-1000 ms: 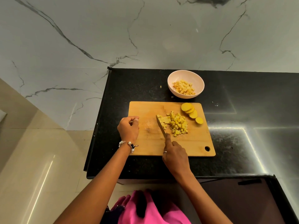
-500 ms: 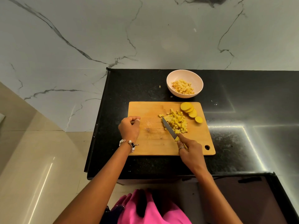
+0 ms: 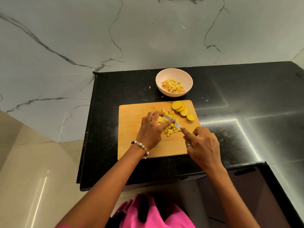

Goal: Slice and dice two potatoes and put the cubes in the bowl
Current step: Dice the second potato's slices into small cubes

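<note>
A heap of yellow potato cubes (image 3: 171, 129) lies on the wooden cutting board (image 3: 131, 132). My right hand (image 3: 202, 145) grips a knife (image 3: 174, 122), its forefinger stretched along the blade's back; the blade lies slantwise across the heap. My left hand (image 3: 151, 129) reaches over the heap's left side, and its straight fingers touch the blade and the cubes. Several round potato slices (image 3: 182, 110) overlap at the board's far right corner. The pale bowl (image 3: 187, 78) behind the board holds diced potato (image 3: 172, 85).
The board sits on a black stone counter (image 3: 246, 104) against a white marble wall (image 3: 148, 30). A small potato scrap (image 3: 150, 87) lies left of the bowl. The counter's left edge drops to a cream floor (image 3: 32, 162). Pink clothing (image 3: 156, 214) shows at the bottom.
My left hand left the board's left part and moved right onto the cubes and blade. My right hand shifted right with the knife, whose blade now crosses the heap.
</note>
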Demonstrator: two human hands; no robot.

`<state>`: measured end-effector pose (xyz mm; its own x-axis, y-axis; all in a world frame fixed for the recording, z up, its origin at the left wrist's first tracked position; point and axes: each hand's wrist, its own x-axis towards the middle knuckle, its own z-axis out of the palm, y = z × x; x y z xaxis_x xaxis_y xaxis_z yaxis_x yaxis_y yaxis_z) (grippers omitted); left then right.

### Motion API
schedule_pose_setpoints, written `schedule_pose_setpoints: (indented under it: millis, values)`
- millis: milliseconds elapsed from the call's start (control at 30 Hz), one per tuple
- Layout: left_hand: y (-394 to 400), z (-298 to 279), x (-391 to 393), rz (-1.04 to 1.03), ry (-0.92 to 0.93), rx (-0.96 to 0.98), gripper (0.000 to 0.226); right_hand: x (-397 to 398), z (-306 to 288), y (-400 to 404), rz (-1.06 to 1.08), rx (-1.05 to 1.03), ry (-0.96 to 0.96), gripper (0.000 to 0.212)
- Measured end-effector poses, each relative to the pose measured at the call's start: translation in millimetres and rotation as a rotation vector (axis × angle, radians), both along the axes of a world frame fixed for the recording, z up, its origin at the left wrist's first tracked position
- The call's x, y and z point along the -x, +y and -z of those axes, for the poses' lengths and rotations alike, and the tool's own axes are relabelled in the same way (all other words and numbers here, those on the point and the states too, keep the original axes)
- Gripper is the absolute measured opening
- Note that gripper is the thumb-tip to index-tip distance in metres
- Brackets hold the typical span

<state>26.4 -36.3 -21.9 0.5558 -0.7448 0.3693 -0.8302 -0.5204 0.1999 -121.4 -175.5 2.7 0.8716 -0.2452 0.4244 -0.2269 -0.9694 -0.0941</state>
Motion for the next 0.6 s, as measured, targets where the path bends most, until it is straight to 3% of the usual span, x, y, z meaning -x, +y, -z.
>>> schedule_pose_setpoints:
  millis: [133,333,433,600]
  values:
    - [-11,1,-9,-0.118,0.071,-0.064,0.067,16,1,-15,0.038,-0.123,-0.020,0.034]
    - [-53,-8,-37,-0.194,0.391,0.070,0.029,19,10,-29,0.171,-0.624,-0.105,0.034]
    - [-77,-11,-52,-0.187,0.445,0.002,0.032,14,12,-27,0.247,-0.922,-0.171,0.033]
    - [-108,-15,-63,-0.182,0.520,-0.191,0.057,5,10,-27,0.313,-1.063,-0.200,0.034]
